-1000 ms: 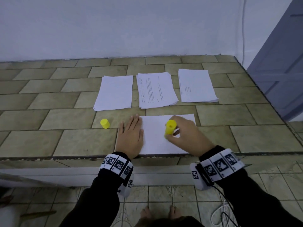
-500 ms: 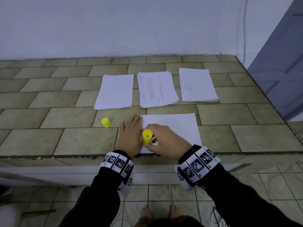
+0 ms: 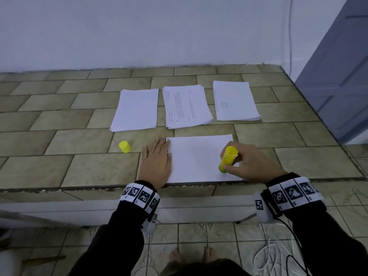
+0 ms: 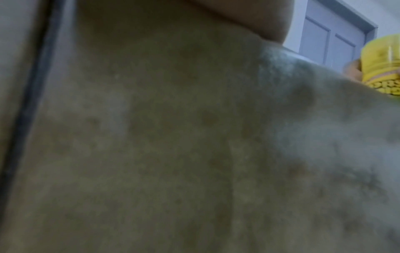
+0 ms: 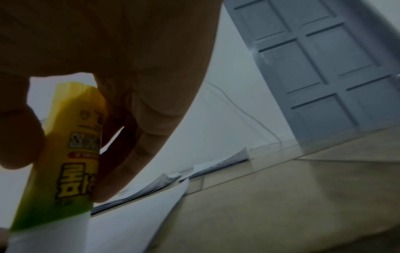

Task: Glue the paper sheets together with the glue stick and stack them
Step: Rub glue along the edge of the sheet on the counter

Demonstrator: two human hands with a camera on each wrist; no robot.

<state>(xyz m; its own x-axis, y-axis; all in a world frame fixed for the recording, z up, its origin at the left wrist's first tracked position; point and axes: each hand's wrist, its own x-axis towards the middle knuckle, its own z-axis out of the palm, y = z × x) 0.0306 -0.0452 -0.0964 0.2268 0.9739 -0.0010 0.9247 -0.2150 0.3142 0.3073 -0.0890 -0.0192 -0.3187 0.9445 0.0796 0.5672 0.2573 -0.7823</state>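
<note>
A smooth yellow plastic glue stick [image 3: 228,159], a cylinder shading to green near its lower end, stands tilted with its tip on a flat white paper sheet [image 3: 196,159] at lower centre of the head view. Its short round cap [image 3: 124,146] sits apart to the left. Three white paper stacks [image 3: 186,107], two showing faint print, lie in a row above. The bench [image 3: 59,140] is tiled in mottled beige rectangles; a pale wall stands behind, a grey panelled door [image 3: 342,66] at the right. The left hand [image 3: 156,165] lies flat, fingers spread, pressing the sheet's left edge. The right hand [image 3: 250,164] has its grip pinching the glue stick.
</note>
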